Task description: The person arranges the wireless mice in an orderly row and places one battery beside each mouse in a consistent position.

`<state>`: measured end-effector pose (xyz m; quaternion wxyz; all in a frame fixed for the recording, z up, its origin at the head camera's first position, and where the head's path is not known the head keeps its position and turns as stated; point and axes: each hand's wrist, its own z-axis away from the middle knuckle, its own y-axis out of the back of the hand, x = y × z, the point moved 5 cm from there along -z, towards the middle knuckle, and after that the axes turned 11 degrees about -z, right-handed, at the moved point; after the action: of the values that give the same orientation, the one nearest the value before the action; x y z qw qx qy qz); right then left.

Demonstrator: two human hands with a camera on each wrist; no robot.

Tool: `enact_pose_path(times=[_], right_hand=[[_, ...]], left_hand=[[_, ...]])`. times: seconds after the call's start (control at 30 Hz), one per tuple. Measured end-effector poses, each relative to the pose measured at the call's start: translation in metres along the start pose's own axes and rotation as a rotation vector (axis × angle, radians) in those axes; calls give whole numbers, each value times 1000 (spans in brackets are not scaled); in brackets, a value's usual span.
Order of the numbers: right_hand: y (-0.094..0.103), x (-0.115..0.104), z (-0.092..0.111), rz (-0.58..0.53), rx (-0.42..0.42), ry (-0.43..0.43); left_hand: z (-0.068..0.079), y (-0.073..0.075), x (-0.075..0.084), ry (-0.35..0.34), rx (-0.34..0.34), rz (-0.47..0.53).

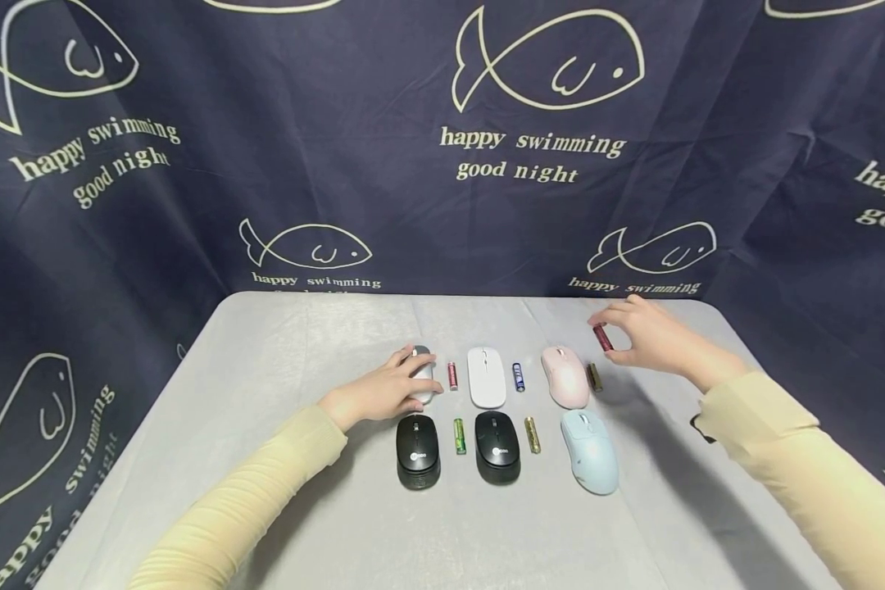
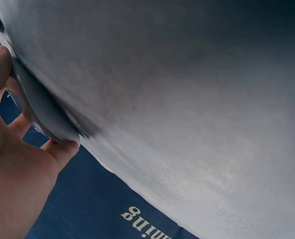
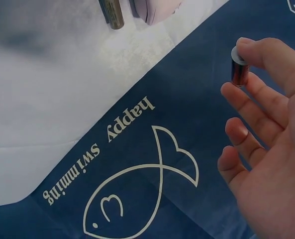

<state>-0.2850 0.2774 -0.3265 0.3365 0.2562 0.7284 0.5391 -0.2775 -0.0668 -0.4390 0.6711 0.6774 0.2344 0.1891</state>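
At the back left of the group, my left hand point(image 1: 383, 392) lies over a grey and white computer mouse point(image 1: 422, 373), its fingers and thumb gripping the sides. The left wrist view shows that mouse point(image 2: 50, 112) between thumb and fingertips, close to the table surface. My right hand point(image 1: 652, 336) pinches a dark red battery point(image 1: 602, 337) by its ends, raised above the table at the right. In the right wrist view, thumb and fingertips hold the battery point(image 3: 239, 69), one flat end showing. Nearest below it are a brown-gold battery point(image 1: 594, 377) and a pink mouse point(image 1: 565, 377).
A white mouse point(image 1: 486, 377) stands mid-row, with a red battery point(image 1: 453, 376) and a blue battery point(image 1: 519, 377) beside it. In front are two black mice point(image 1: 417, 463), a light blue mouse point(image 1: 592, 455), a green battery point(image 1: 460, 437) and a gold battery point(image 1: 533, 435). Dark printed cloth point(image 1: 413, 164) hangs behind.
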Motion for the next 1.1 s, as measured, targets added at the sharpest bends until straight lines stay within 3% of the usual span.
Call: enact_pose_path(times=[0.33, 0.57, 1.1], right_hand=[[5, -12, 21, 8, 17, -2], [5, -17, 37, 56, 26, -62], [-30, -15, 72, -10, 88, -29]], left_hand=[[0, -1, 0, 9, -6, 8], [0, 1, 1, 0, 10, 0], [-1, -2, -1, -1, 3, 0]])
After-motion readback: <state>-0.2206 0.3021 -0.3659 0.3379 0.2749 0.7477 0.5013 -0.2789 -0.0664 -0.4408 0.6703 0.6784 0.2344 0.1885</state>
